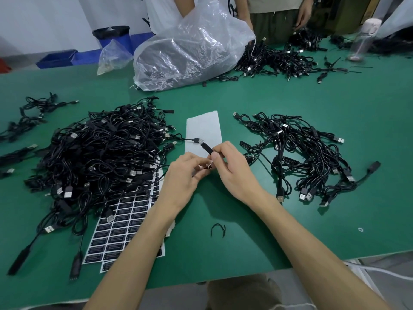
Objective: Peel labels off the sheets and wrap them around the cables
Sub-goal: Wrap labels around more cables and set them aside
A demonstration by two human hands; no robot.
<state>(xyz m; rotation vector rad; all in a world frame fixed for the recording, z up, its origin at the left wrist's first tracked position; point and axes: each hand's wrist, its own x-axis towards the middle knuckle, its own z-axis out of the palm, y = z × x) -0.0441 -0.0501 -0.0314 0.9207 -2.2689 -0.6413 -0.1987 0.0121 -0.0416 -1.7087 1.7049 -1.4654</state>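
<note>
Over a green worktable, the left hand pinches a thin black cable while the right hand grips a black label mid-wrap (label sheets wait alongside), apparently needing pressing shut next.

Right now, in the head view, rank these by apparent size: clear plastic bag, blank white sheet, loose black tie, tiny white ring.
1. Clear crinkled plastic bag
2. Blank white paper sheet
3. Loose curved black tie
4. Tiny white ring
The bag lies farthest from the camera, yet looks largest.
</note>
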